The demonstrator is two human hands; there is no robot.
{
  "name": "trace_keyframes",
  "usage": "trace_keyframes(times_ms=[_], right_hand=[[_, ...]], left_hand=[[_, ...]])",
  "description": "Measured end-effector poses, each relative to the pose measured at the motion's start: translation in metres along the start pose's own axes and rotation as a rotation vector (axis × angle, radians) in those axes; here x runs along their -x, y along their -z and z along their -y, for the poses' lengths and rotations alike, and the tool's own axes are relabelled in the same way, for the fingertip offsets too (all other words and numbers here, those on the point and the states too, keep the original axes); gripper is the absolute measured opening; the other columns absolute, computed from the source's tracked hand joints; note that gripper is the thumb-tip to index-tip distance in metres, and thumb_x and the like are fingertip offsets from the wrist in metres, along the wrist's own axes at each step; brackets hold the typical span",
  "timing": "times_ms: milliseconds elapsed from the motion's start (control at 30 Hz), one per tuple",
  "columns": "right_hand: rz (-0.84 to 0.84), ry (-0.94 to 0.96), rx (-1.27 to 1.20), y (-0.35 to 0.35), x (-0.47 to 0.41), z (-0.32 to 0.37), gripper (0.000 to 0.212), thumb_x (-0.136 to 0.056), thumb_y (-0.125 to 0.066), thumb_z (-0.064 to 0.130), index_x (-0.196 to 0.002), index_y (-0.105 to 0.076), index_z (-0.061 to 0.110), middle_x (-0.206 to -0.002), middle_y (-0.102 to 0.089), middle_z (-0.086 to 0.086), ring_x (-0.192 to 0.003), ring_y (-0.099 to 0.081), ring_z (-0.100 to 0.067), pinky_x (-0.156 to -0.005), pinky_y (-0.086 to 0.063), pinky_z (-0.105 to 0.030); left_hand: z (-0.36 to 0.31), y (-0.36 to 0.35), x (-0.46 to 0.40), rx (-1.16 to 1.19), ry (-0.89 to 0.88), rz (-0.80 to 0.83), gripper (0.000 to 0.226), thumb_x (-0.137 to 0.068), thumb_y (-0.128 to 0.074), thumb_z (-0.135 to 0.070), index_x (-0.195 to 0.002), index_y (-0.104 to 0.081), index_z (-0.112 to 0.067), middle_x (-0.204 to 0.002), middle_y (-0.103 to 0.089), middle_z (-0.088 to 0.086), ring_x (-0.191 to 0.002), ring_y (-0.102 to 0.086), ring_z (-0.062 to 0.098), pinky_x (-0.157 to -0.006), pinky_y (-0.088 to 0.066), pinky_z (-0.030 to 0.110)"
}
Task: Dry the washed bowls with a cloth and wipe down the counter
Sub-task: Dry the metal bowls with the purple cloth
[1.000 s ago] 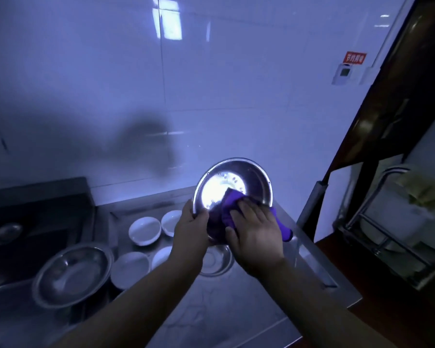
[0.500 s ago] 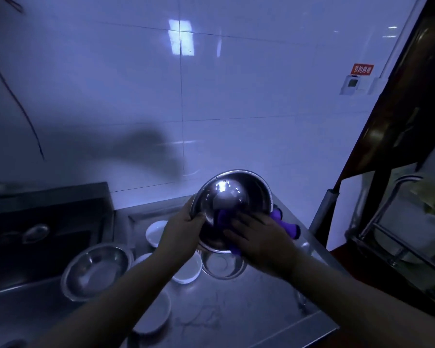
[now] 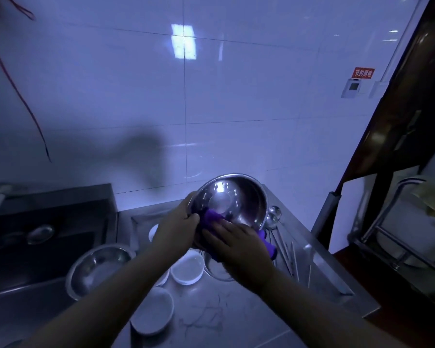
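I hold a steel bowl (image 3: 234,199) up over the counter (image 3: 211,320), its rounded outside turned toward me. My left hand (image 3: 176,227) grips the bowl's left rim. My right hand (image 3: 239,247) presses a purple cloth (image 3: 212,218) against the bowl's lower side, fingers spread over the cloth; the cloth's tail (image 3: 269,247) hangs out to the right. Under my hands sit white bowls (image 3: 187,268) (image 3: 152,312) and another steel bowl (image 3: 217,272), partly hidden.
A large steel bowl (image 3: 98,267) rests at the edge of the dark sink (image 3: 35,247) on the left. Ladles (image 3: 274,217) and chopsticks (image 3: 294,259) lie on the drainboard at right. A metal rack (image 3: 399,247) stands beyond the counter's right edge. Tiled wall behind.
The bowl went from facing me with its inside to showing its outside. My right hand and the cloth slid from the bowl's inside to its lower outer side.
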State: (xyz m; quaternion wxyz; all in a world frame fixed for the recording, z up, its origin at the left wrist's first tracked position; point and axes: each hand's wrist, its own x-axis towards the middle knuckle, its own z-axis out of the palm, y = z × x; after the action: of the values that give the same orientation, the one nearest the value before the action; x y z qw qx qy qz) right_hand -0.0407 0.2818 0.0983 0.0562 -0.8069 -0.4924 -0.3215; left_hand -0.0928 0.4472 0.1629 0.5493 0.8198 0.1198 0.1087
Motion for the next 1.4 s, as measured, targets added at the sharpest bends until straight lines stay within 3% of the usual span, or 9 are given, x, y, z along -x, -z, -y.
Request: trace_keyframes(times_ms=[133,267,433,600,733,867,1033,1267,1400], right_hand=[[-0.044,0.195,0.116,0.003,0.005,-0.03,0.026,-0.086,-0.061,0.011,-0.11,-0.068,0.014,-0.107,-0.068,-0.008,-0.094,-0.063,-0.028,-0.081,-0.05,-0.038],[-0.21,0.018,0.101,0.007,-0.013,-0.008,0.018,-0.088,-0.057,0.019,-0.098,-0.071,0.018,-0.089,-0.068,-0.002,-0.074,-0.062,-0.022,-0.066,-0.044,-0.031],[-0.235,-0.117,-0.025,-0.005,-0.018,0.03,0.023,-0.091,-0.055,0.028,-0.106,-0.07,0.019,-0.09,-0.068,0.001,-0.079,-0.064,-0.019,-0.065,-0.047,-0.03],[-0.184,0.097,-0.033,-0.018,-0.007,0.006,0.026,-0.091,-0.056,0.016,-0.114,-0.067,0.013,-0.107,-0.068,-0.005,-0.091,-0.064,-0.022,-0.069,-0.05,-0.03],[-0.13,0.324,0.059,-0.016,-0.005,-0.033,0.024,-0.089,-0.055,0.013,-0.107,-0.07,0.018,-0.113,-0.068,-0.003,-0.102,-0.064,-0.026,-0.084,-0.052,-0.036],[-0.214,0.223,0.011,-0.014,-0.008,-0.036,0.015,-0.085,-0.066,0.013,-0.099,-0.071,0.017,-0.102,-0.07,-0.002,-0.087,-0.065,-0.023,-0.074,-0.051,-0.036],[-0.287,-0.004,-0.042,-0.019,-0.019,0.005,0.011,-0.087,-0.066,0.024,-0.095,-0.071,0.019,-0.095,-0.071,0.001,-0.081,-0.065,-0.019,-0.066,-0.048,-0.034],[-0.261,0.018,-0.179,-0.03,-0.012,0.023,0.024,-0.094,-0.056,0.022,-0.116,-0.066,0.021,-0.117,-0.067,0.004,-0.096,-0.063,-0.015,-0.071,-0.048,-0.032],[-0.143,0.262,-0.065,-0.026,-0.005,-0.007,0.027,-0.089,-0.056,0.015,-0.113,-0.068,0.02,-0.119,-0.066,0.001,-0.102,-0.063,-0.02,-0.079,-0.051,-0.034]], left_hand=[[-0.008,0.023,-0.006,-0.041,0.031,0.071,0.047,-0.06,-0.046,-0.02,-0.083,-0.062,-0.058,-0.065,-0.07,-0.01,-0.062,-0.069,0.02,-0.061,-0.059,0.042],[-0.007,0.003,0.005,0.213,0.078,-0.106,0.03,-0.078,-0.06,-0.004,-0.1,-0.065,-0.023,-0.072,-0.07,0.007,-0.061,-0.069,0.025,-0.052,-0.057,0.034],[0.019,-0.013,0.012,0.368,0.155,-0.125,0.033,-0.073,-0.05,0.015,-0.105,-0.057,0.008,-0.064,-0.064,0.018,-0.05,-0.062,0.028,-0.046,-0.053,0.033],[0.007,0.01,0.011,0.02,0.029,-0.015,0.062,-0.059,-0.044,-0.007,-0.107,-0.058,-0.045,-0.062,-0.068,0.004,-0.056,-0.066,0.031,-0.054,-0.057,0.043],[-0.006,0.035,-0.001,-0.264,-0.024,0.15,0.066,-0.074,-0.054,-0.017,-0.128,-0.044,-0.053,-0.105,-0.066,0.002,-0.084,-0.068,0.022,-0.063,-0.059,0.037],[-0.007,0.031,0.004,-0.091,-0.047,-0.013,0.058,-0.069,-0.061,-0.023,-0.1,-0.049,-0.071,-0.09,-0.069,-0.01,-0.082,-0.066,0.015,-0.067,-0.053,0.032],[0.025,-0.013,0.018,0.428,0.115,-0.221,0.043,-0.079,-0.061,0.004,-0.112,-0.053,-0.021,-0.081,-0.07,0.01,-0.064,-0.07,0.026,-0.048,-0.056,0.034],[0.038,0.004,0.008,0.278,0.108,-0.063,0.059,-0.073,-0.044,0.012,-0.116,-0.054,-0.028,-0.073,-0.07,0.009,-0.057,-0.068,0.029,-0.046,-0.054,0.036],[0.029,0.027,-0.005,-0.011,0.057,0.093,0.065,-0.057,-0.052,-0.016,-0.105,-0.053,-0.06,-0.075,-0.072,0.0,-0.063,-0.07,0.021,-0.053,-0.058,0.041]])
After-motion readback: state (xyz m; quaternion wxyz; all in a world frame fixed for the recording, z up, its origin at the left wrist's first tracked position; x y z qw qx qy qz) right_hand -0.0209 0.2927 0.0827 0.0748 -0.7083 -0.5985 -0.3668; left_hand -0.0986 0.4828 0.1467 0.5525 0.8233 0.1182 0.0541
